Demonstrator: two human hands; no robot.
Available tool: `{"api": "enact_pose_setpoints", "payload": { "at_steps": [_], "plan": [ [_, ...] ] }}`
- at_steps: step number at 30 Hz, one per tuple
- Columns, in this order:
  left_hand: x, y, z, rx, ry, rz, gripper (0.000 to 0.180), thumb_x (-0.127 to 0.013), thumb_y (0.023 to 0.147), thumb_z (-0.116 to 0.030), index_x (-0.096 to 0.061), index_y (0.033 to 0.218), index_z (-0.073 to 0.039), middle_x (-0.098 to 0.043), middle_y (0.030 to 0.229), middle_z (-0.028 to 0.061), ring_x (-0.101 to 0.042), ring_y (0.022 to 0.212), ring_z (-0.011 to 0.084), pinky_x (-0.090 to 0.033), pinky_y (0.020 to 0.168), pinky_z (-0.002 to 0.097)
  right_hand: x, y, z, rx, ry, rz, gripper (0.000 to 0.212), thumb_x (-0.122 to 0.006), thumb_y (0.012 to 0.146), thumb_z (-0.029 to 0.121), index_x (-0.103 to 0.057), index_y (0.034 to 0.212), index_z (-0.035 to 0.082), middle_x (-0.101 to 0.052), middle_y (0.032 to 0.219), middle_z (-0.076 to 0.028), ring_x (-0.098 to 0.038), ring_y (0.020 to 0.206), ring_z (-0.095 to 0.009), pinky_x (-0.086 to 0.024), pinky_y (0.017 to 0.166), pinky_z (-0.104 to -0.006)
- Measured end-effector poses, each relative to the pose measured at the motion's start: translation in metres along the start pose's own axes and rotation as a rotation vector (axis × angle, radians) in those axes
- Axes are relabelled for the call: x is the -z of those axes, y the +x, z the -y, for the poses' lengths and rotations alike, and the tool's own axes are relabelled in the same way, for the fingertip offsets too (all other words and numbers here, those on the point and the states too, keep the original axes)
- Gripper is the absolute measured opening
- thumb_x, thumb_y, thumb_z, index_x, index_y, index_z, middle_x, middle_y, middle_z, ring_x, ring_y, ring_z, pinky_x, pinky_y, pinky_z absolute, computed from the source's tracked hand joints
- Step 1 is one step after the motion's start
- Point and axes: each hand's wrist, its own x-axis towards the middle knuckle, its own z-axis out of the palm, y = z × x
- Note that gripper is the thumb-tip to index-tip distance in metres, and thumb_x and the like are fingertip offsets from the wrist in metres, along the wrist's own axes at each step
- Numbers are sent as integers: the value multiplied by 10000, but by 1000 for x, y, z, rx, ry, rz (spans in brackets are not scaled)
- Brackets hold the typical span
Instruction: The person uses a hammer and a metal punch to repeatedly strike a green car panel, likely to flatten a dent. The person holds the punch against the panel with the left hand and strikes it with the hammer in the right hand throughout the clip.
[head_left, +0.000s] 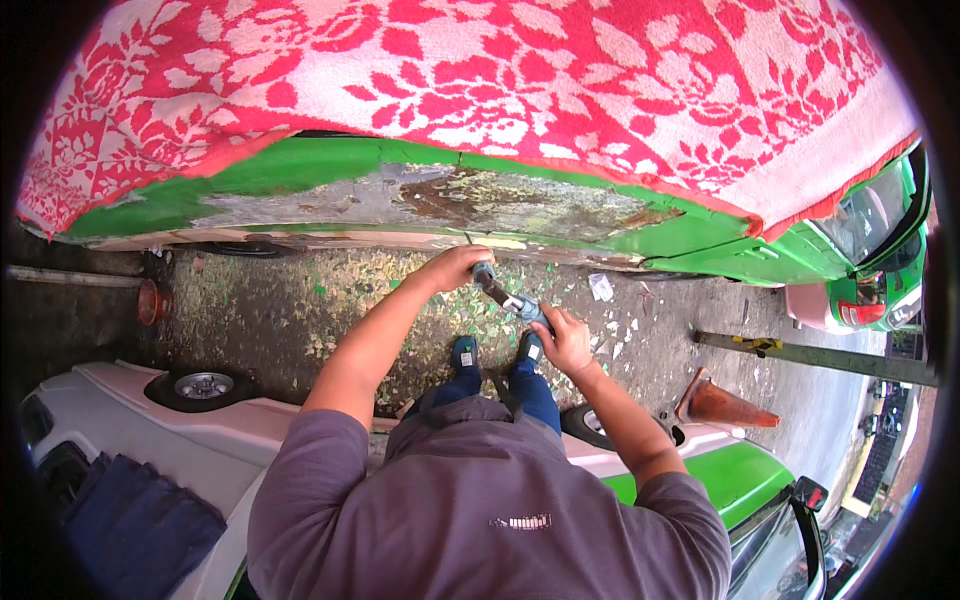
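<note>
Both my hands hold one long hand tool [527, 309], probably a power tool, with a blue-grey body and a bare metal middle. My left hand [462, 270] is wrapped round its far end, close to the car's lower side. At the rear end of the tool, my right hand [567, 341] grips the blue-grey body. Just ahead is the side of a green car [400, 157], its paint stripped to grey metal and brown rust over a long patch [490, 200]. Whether the tool's tip touches the panel is hidden by my left hand.
A red and white flowered cloth [470, 70] covers the car's upper part. Paint flakes litter the floor [260, 300]. Behind me stands a pale and green car [735, 475]. An orange cone [725, 403] and a post [820, 358] are at right, a reddish pot [152, 302] at left.
</note>
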Motion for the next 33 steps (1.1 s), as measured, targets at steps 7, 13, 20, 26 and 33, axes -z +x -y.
{"api": "enact_pose_setpoints", "payload": {
  "at_steps": [7, 13, 20, 26, 33],
  "plan": [
    [-1, 4, 3, 37, 30, 48, 351, -644, 781, 72, -596, 1099, -70, -642, 1089, 105, -631, 1058, 326, -495, 878, 400, -3, -8, -3, -147, 42, -17, 354, -689, 904, 256, -613, 1182, 51, -688, 935, -176, -677, 780, -382, -542, 664, -438],
    [-15, -12, -17, 93, 141, 28, 312, -669, 765, 27, -584, 1039, -97, -634, 1149, 64, -644, 1039, 328, -527, 841, 411, 22, -16, 3, -263, 179, -82, 374, -690, 910, 244, -617, 1192, 9, -691, 968, -223, -692, 836, -385, -540, 720, -424],
    [-25, -14, -22, 90, 208, 1, 330, -672, 767, 18, -563, 1041, -129, -627, 1147, 23, -658, 1006, 321, -536, 800, 436, 26, -20, 7, -385, 179, -82, 379, -688, 919, 262, -625, 1184, -2, -692, 940, -233, -691, 839, -386, -535, 732, -419],
    [-23, -24, -14, 18, 248, 66, 391, -669, 764, 47, -599, 1099, -143, -614, 1178, 26, -650, 1027, 316, -526, 810, 439, 25, -24, 6, -391, 187, -79, 381, -688, 918, 274, -629, 1188, 11, -693, 954, -233, -692, 833, -389, -536, 728, -422],
    [-25, -17, -1, 15, 236, 130, 406, -665, 770, 59, -615, 1122, -138, -618, 1200, 24, -657, 1020, 317, -539, 809, 428, 18, -31, 5, -332, 142, 20, 376, -702, 902, 283, -634, 1179, 37, -695, 955, -224, -691, 808, -385, -541, 701, -434]
  ]
}}
